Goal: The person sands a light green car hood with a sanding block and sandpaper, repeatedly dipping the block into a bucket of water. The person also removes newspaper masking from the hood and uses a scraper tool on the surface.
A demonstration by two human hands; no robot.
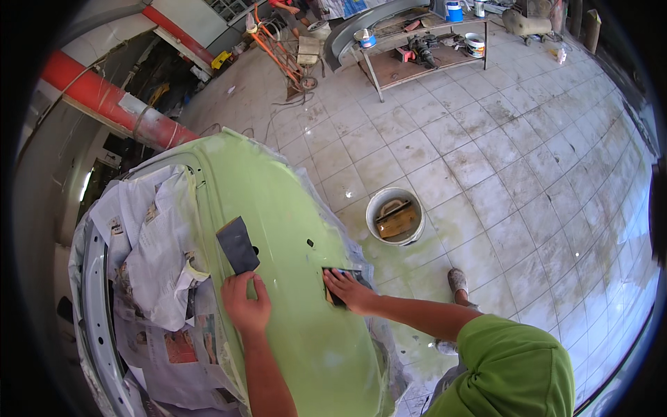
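Note:
A light-green car body panel (299, 208) stretches in front of me, with paper masking along its edges. My left hand (248, 304) pinches a dark sheet of sandpaper (237, 245) by its lower end, just above the panel's left side. My right hand (352, 292) keeps another dark piece of sandpaper (334, 301) pressed to the panel near its right edge. The fingers lie along that piece and hide part of it. A small dark hole (310, 243) shows in the panel ahead of the right hand.
Crumpled masking newspaper (163, 257) covers the opening at the left. A bucket (375, 233) with a block-like tool inside stands on the tiled floor (479, 174) beyond the panel. Farther off are a metal workbench (389, 76), an orange hand truck (274, 52) and another person (288, 8).

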